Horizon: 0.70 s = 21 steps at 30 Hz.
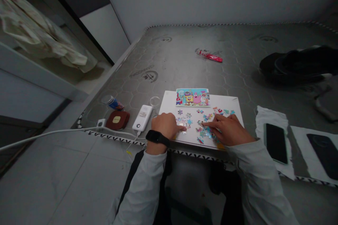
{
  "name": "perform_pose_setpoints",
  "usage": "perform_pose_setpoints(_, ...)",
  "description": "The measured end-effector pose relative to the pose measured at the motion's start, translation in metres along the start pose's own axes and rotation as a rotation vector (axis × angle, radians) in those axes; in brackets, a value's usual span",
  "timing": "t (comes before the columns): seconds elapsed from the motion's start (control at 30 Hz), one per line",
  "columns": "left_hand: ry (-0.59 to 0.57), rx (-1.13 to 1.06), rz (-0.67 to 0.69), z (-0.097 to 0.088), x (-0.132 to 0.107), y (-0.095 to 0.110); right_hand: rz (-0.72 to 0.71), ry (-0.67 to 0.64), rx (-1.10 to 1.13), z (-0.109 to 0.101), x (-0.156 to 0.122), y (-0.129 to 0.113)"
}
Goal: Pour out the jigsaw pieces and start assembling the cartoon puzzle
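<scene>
Now, you seem to be sorting puzzle pieces (200,141) on the white board (169,102): a small bunch (189,122) toward its left edge, a bigger pile (206,134) from its middle toward its right edge. The picture card (192,97) lies by the far edge. Your left hand (166,125) pokes one finger at the small bunch; the others curl under. Your right hand (228,130) is at the bigger pile. I can't tell if either hand's fingers pinch anything. Next, you probably need a gentle pinch on one piece.
</scene>
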<state>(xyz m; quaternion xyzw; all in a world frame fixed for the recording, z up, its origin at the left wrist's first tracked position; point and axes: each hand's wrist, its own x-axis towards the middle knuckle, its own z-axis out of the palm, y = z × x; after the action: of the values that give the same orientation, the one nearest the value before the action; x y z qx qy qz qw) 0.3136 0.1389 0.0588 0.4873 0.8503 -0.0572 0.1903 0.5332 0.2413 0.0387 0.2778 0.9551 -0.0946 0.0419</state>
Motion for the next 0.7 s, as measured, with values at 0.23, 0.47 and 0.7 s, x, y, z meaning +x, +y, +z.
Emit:
perform_pose_setpoints(0.23,0.046,-0.001,0.034,-0.001,-0.009,0.017,-0.045,0.009,-0.028,0.003,0.008,-0.018)
perform_pose_setpoints(0.47,0.058,-0.066,0.104,0.016,-0.008,0.043,-0.001,0.023,-0.043,0.004,0.002,0.0)
perform_pose_setpoints(0.7,0.028,-0.053,0.071,0.011,-0.004,0.028,0.033,-0.002,-0.02,-0.003,-0.002,0.005)
